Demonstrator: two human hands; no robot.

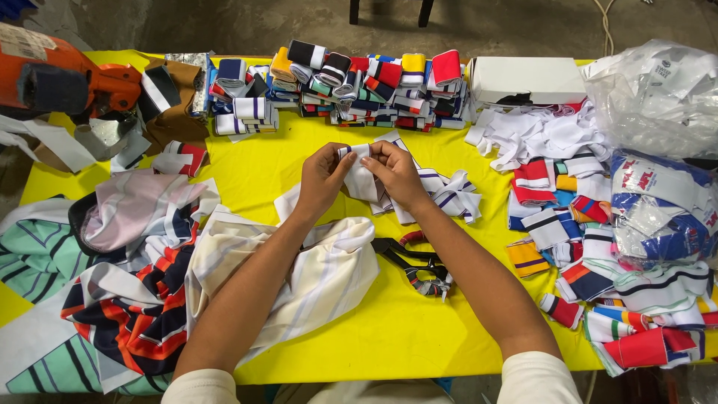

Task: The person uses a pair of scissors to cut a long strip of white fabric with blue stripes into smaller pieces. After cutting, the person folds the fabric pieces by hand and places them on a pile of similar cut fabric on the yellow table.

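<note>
Forearms extended forward over the yellow table, with the left hand and right hand brought together, fingertips pinched on a white striped knit band held just above the table's centre, beyond black scissors.

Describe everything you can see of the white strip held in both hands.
The white strip looks like ribbed knit fabric with thin dark stripes near one edge. It is folded, held above the yellow table between the left hand and right hand, fingers pinching its top end. Its lower part drapes toward similar strips behind.
</note>
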